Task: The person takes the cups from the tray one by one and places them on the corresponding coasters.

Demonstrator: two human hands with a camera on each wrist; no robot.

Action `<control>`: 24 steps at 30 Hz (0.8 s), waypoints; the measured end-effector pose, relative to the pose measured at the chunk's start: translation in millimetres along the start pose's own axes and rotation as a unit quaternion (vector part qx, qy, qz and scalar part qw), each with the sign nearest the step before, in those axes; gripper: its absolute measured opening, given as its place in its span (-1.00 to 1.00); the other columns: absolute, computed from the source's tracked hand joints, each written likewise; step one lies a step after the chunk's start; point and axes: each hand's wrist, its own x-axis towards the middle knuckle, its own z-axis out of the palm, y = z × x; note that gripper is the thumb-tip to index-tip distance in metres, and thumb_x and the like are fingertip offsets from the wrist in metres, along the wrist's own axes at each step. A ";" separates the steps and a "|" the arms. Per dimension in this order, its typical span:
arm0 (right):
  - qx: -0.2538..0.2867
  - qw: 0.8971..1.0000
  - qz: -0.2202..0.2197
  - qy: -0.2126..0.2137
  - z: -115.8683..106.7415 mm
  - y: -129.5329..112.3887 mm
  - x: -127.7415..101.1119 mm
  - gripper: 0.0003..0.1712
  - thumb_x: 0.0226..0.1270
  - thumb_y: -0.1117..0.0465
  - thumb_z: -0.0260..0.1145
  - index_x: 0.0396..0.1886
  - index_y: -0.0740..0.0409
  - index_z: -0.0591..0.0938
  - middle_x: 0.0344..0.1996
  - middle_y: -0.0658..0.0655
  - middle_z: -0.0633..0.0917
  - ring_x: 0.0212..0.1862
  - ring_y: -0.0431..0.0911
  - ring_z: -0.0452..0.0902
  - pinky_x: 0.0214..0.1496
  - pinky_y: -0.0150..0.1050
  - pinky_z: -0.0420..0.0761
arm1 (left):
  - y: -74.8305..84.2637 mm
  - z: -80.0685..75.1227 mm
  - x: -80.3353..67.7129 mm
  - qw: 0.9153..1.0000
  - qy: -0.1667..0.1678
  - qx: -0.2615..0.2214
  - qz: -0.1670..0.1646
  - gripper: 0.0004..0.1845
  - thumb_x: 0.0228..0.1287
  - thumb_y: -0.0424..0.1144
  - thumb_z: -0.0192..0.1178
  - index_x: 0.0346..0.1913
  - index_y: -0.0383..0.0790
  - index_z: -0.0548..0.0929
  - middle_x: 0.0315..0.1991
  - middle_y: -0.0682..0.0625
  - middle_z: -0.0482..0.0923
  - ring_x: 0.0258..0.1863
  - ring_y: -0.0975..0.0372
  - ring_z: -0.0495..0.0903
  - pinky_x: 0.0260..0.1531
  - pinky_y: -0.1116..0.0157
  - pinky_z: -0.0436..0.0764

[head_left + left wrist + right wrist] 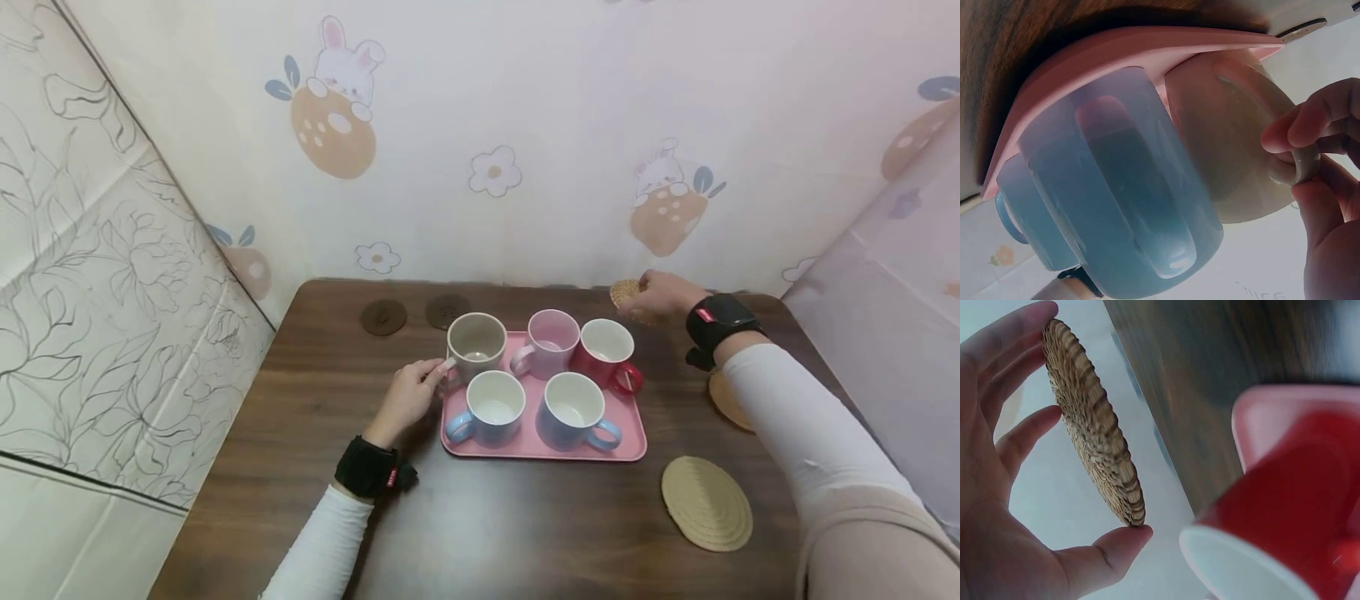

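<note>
A pink tray [633, 440] on the dark wooden table [487, 517] carries several mugs. My left hand [408, 398] pinches the handle of the beige mug [477, 342] at the tray's far left corner; in the left wrist view the fingers [1313, 128] curl round that handle beside the beige mug [1235, 131] and a light blue mug [1122, 187]. My right hand [660, 293] holds a woven round coaster [625, 292] by its edge behind the red mug [606, 348]. The right wrist view shows the coaster [1094, 431] gripped between fingers and thumb, the red mug [1285, 512] close by.
Two dark round coasters [383, 317] lie at the table's far left. A woven coaster [707, 502] lies front right and another [729, 398] is partly under my right arm. Patterned walls close in behind and at both sides.
</note>
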 end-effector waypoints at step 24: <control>-0.120 0.982 -0.109 -0.098 53.5 -139.2 102.3 -0.42 -0.07 -0.01 0.47 -0.12 0.23 0.51 -0.27 0.14 0.62 -0.22 -0.01 0.51 -0.33 -0.25 0.50 | 2.3 -1.0 -2.4 1.000 0.002 -0.005 -0.001 -0.74 0.45 -0.23 0.07 -0.03 -0.30 0.69 -0.37 -0.13 0.59 -0.46 0.26 0.50 -0.44 0.33 0.48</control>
